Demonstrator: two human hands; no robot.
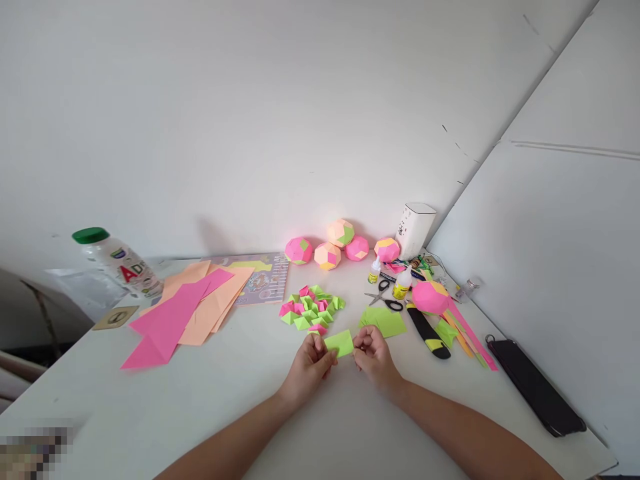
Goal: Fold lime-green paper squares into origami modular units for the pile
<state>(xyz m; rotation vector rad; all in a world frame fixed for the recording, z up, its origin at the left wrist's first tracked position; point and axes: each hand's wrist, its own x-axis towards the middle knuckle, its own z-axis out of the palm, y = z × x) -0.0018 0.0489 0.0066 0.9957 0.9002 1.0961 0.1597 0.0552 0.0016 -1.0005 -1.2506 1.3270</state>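
Observation:
A small rectangle of lime-green paper (340, 343) is held up between my two hands over the near part of the table. My left hand (311, 365) pinches its left end between thumb and fingers. At the right end, my right hand (374, 360) pinches the paper's edge. Just beyond my left hand lies a heap of folded green and pink paper pieces (310, 308). Behind my right hand is a small stack of flat green paper sheets (393, 323).
Scissors (385, 297), glue bottles (401, 285), a utility knife (429, 333) and a pink paper ball (430, 297) lie right. More paper balls (327, 255) line the wall. Left are pink and peach sheets (175, 320) and a white bottle (120, 263). A black phone (535, 385) rests far right.

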